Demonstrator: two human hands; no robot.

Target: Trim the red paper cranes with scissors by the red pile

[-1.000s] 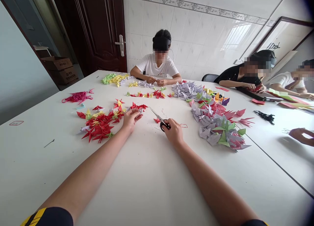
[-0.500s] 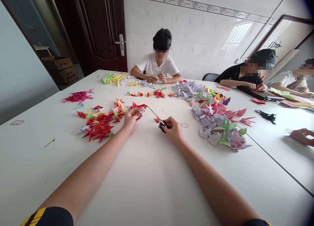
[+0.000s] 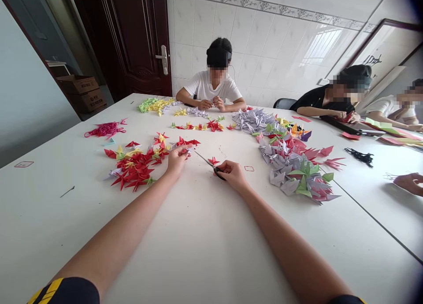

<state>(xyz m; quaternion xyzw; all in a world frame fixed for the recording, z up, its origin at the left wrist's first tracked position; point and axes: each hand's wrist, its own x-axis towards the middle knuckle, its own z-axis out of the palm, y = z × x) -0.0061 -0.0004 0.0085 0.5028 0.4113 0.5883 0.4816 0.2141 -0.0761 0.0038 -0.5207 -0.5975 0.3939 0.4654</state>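
My right hand [image 3: 233, 173] is closed round the dark handles of a pair of scissors [image 3: 209, 162], whose blades point up and left. My left hand [image 3: 177, 160] pinches a small pale paper crane [image 3: 188, 151], mostly hidden by the fingers. The blade tips are close to that crane; whether they touch, I cannot tell. A red paper crane [image 3: 213, 161] lies on the table just beyond the scissors. Left of my left hand spreads a pile of red, yellow and white folded cranes [image 3: 134, 166].
On the right lies a large heap of white, pink and green cranes [image 3: 291, 163]. Pink cord [image 3: 105, 130] and black cord [image 3: 359, 157] rest on the white table [image 3: 198, 251]. Several people sit around it; one person's hand [image 3: 410, 183] shows at the right edge.
The scissor blades have come together and swung slightly lower, toward my left hand. The pale crane shows less between my left fingers.
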